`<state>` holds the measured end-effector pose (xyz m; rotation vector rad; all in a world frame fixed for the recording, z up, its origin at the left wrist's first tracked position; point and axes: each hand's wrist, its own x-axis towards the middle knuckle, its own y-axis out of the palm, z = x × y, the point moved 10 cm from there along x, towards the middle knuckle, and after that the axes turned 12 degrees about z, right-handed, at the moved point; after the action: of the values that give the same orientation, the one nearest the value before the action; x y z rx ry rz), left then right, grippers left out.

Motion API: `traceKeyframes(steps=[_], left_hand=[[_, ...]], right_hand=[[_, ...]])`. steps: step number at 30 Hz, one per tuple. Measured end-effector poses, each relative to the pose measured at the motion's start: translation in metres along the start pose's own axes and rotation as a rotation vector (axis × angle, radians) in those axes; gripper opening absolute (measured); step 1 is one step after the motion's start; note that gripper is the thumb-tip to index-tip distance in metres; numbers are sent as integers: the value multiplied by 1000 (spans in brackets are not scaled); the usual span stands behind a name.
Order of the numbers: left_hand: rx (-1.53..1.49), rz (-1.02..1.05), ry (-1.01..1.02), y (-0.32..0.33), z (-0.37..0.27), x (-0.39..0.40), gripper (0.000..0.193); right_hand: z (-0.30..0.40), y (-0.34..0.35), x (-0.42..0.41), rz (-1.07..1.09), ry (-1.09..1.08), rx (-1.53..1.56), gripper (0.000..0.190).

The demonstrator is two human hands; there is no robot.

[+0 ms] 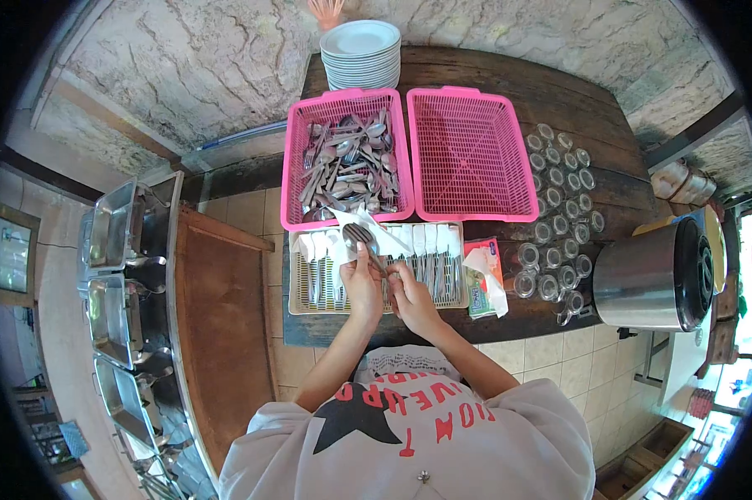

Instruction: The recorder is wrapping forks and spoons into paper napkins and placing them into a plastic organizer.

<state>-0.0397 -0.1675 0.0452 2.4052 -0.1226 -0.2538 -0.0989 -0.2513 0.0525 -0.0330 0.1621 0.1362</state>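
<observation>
My left hand grips a metal fork with its tines pointing away from me; a spoon may lie against it, but I cannot tell. A white paper napkin spreads behind and beside the fork head. My right hand pinches the handle end near my left palm. Beneath both hands is a cream plastic tray, where napkin-wrapped cutlery lies in a row. Just beyond, a pink plastic basket holds a heap of loose spoons and forks.
A second pink basket stands to the right. A napkin pack lies beside the tray. Several glass jars and a steel drink container occupy the table's right side. Stacked white plates stand behind; chafing dishes line the left.
</observation>
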Motion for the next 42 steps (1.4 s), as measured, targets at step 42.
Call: traceKeyframes(steps=[42], left_hand=[[131, 33, -253, 13, 14, -38, 13]], right_hand=[[24, -22, -23, -270, -96, 28, 21]])
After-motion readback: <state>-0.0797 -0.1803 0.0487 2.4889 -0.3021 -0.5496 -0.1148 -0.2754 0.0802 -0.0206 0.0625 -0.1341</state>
